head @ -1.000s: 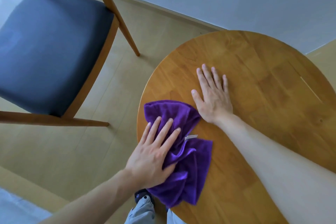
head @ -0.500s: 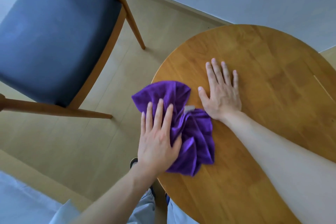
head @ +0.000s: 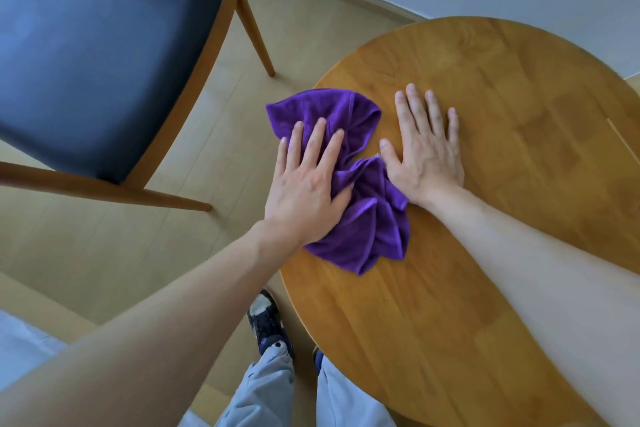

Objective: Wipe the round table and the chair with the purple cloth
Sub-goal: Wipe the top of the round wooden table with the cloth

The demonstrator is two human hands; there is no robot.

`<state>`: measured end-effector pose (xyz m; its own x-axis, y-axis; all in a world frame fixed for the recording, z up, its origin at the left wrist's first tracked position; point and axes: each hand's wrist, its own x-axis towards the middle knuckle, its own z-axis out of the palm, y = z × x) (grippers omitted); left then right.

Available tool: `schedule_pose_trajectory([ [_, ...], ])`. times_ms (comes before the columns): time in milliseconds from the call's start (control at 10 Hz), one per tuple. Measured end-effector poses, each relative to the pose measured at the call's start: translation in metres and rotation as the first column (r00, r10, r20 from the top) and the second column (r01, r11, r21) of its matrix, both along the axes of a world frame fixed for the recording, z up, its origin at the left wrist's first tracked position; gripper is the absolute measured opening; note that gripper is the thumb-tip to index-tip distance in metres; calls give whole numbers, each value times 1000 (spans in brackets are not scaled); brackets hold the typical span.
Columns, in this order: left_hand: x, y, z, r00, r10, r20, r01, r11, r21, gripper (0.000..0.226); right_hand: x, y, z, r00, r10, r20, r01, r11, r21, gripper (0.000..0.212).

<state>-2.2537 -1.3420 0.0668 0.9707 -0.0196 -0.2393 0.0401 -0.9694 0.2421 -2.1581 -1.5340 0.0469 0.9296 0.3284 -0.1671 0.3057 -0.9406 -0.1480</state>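
**Wiping the round table's near-left edge**

Head view: The left hand (head: 304,191) presses the cloth (head: 349,184) flat onto the surface (head: 519,135), fingers straight, grip released rather than clenched. The bunched cloth lies at the surface's left rim, its far corner hanging over the edge. The right hand (head: 424,152) lies flat on the wood just beside the cloth, also released, bracing. The chair (head: 97,45) stands well apart on the floor, untouched. Risk: with nothing pinched, a leftward stroke may carry the cloth off the rim onto the floor.
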Motion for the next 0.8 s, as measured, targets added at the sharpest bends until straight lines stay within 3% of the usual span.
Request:
schedule_pose_trajectory([
  [100,-21,-7,2,999,42,13,-41,999,-31,79,0,1,1,1000,6,-3,-6,1000,3,78],
  [300,-93,-14,7,997,-76,-20,75,996,-48,81,-3,1,1,1000,-3,1,3,1000,10,79],
  [400,-87,-10,8,995,-94,-42,93,995,-30,80,-2,1,2,1000,-4,-3,4,1000,16,79],
  [600,7,-6,7,999,-4,-37,3,1000,-5,83,1,1,1,1000,10,-1,-10,1000,-15,81],
  [800,-10,-14,9,1000,5,-17,-6,1000,-24,79,-2,1,2,1000,11,3,-11,1000,-19,81],
])
